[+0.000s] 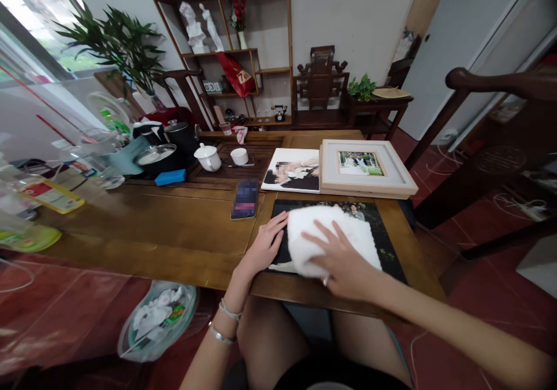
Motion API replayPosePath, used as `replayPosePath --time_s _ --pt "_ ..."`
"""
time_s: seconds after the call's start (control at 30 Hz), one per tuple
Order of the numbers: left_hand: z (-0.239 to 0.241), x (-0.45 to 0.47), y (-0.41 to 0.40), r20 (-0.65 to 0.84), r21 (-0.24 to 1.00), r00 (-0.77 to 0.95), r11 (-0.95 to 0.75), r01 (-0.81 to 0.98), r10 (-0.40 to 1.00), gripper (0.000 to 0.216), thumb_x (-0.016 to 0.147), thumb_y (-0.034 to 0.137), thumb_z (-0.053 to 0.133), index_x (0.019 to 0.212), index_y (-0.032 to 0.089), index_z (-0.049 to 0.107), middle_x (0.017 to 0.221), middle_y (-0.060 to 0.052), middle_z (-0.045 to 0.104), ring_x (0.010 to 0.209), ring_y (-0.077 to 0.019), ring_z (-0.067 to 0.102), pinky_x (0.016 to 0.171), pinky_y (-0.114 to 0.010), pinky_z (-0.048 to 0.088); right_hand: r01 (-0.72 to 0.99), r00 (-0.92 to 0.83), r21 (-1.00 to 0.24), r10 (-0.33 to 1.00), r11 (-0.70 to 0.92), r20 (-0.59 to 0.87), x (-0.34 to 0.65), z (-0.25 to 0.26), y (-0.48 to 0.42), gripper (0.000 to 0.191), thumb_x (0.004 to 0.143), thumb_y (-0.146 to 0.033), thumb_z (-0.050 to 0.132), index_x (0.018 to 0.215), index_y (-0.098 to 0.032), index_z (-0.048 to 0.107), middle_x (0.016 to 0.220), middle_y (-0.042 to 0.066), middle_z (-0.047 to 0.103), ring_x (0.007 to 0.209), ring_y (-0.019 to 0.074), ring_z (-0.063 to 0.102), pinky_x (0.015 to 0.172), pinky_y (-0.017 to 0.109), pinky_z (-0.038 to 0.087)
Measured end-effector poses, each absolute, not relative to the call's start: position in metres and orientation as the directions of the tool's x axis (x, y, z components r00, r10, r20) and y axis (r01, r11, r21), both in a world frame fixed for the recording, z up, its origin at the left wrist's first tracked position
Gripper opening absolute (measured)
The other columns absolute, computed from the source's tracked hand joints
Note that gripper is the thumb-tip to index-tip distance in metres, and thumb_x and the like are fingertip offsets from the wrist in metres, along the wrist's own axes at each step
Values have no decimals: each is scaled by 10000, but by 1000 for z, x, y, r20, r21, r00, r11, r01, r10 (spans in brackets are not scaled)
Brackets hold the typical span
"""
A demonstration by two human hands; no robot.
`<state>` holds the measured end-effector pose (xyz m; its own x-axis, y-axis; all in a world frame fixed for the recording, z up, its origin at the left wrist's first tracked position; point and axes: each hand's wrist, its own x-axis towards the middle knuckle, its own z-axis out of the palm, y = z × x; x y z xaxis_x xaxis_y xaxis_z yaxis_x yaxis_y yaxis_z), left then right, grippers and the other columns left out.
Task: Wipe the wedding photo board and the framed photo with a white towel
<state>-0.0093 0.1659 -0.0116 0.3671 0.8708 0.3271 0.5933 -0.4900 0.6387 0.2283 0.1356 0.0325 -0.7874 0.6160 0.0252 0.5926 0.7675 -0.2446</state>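
Note:
A folded white towel (361, 236) lies on a dark photo panel (391, 256) at the table's near edge. My right hand (339, 256) rests on top of the towel, fingers spread, pressing it against the panel. My left hand (267, 244) lies at the panel's left edge with its fingers stretched out, their tips close to the towel. The towel hides most of the panel's picture; small figures show above its far edge. Behind the panel are a white photo board (291, 170) and a stack of pale wooden frames (398, 169).
Left of the panel lies a phone (245, 199). Further along the wooden table (191, 227) are a white lidded cup (208, 158), a small white bowl (239, 156), a blue sponge (170, 177) and several bottles. A lined trash bin (185, 320) stands below. Dark chair (474, 169) at right.

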Motion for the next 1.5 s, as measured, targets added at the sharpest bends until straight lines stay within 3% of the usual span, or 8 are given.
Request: replayPosePath --time_s 0.17,0.5,0.77,0.87,1.03,1.2,1.33,1.5 --pt "-10 -10 165 300 650 380 -479 590 875 403 953 213 350 1327 224 499 1442 -80 457 1365 -215 380 1119 -477 321 467 -871 -302 492 831 7 228 32 103 423 668 -228 600 1080 -286 675 1544 20 248 1418 374 -4 1081 656 -26" --pt "-13 -9 165 329 651 360 -485 583 873 394 957 222 348 1317 228 507 1430 -70 474 1361 -199 385 1129 -477 309 693 -681 -156 710 704 178 266 29 199 394 766 -176 517 1140 -191 640 1405 131 470 1374 343 255 1071 613 188" --pt "-12 -9 166 294 653 359 -461 601 886 388 956 221 351 1309 219 512 1438 -80 463 1366 -207 377 1125 -475 307 483 -859 -279 511 830 36 238 29 107 366 657 -239 608 1007 -286 700 1540 14 258 1414 390 24 1073 664 -36" --pt "-11 -9 166 293 656 366 -464 595 883 387 957 224 353 1310 220 511 1440 -79 460 1367 -205 375 1126 -469 305 440 -883 -299 469 847 28 237 28 100 374 645 -252 613 1007 -294 695 1548 0 236 1418 375 32 1084 648 -30" --pt "-11 -9 165 296 652 360 -463 601 885 389 960 229 349 1316 230 505 1441 -68 460 1368 -198 373 1130 -461 301 598 -772 -203 626 775 110 267 28 157 402 710 -185 540 1090 -244 657 1466 43 407 1397 315 208 1114 584 119" --pt "-10 -9 164 296 654 358 -461 600 886 389 961 231 347 1315 212 506 1439 -77 461 1368 -198 372 1133 -463 296 760 -613 -112 763 640 205 299 25 196 354 777 -175 507 1100 -161 650 1380 151 493 1354 338 299 1092 576 202" --pt "-11 -8 166 300 650 358 -464 602 884 389 960 234 346 1312 209 508 1438 -78 463 1369 -198 372 1135 -463 294 710 -676 -130 721 692 150 286 24 163 394 697 -144 536 1062 -208 670 1460 90 409 1388 366 203 1083 631 122" --pt "-12 -9 166 286 651 357 -454 609 889 384 960 241 344 1303 215 516 1439 -77 461 1367 -206 375 1129 -471 301 496 -844 -252 530 831 85 252 22 102 365 607 -208 616 958 -266 697 1551 16 230 1412 395 40 1065 660 -68"
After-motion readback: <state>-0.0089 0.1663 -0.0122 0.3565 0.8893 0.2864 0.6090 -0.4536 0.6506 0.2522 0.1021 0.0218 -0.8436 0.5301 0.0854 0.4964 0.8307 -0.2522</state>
